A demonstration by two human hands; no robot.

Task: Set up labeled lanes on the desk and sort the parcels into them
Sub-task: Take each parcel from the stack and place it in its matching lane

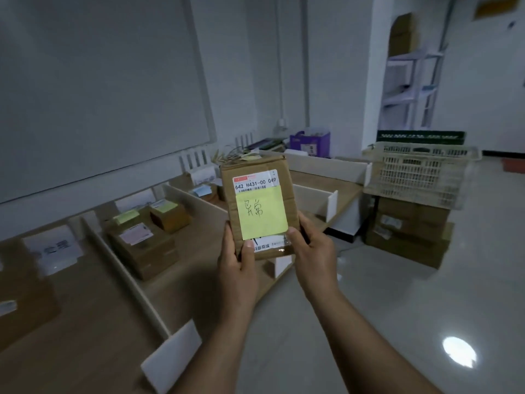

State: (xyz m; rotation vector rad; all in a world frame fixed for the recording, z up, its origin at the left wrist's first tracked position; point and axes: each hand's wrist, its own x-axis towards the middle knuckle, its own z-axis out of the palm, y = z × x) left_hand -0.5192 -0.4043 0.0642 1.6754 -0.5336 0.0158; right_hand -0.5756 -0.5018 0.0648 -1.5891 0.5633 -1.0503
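Head view: item, one cardboard parcel (pixel 288 194), yellow handwritten note (pixel 262 213) on its face, held upright at frame centre above the desk (pixel 93 322) edge. Left hand (pixel 237 268) grips its 7 o'clock corner, right hand (pixel 312 251) its 5 o'clock corner. Probably light and stiff; best held by the side edges.

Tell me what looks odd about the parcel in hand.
On the parcel, a yellow note with handwriting is stuck over the label, hiding much of it. The cardboard looks creased near the top edge.
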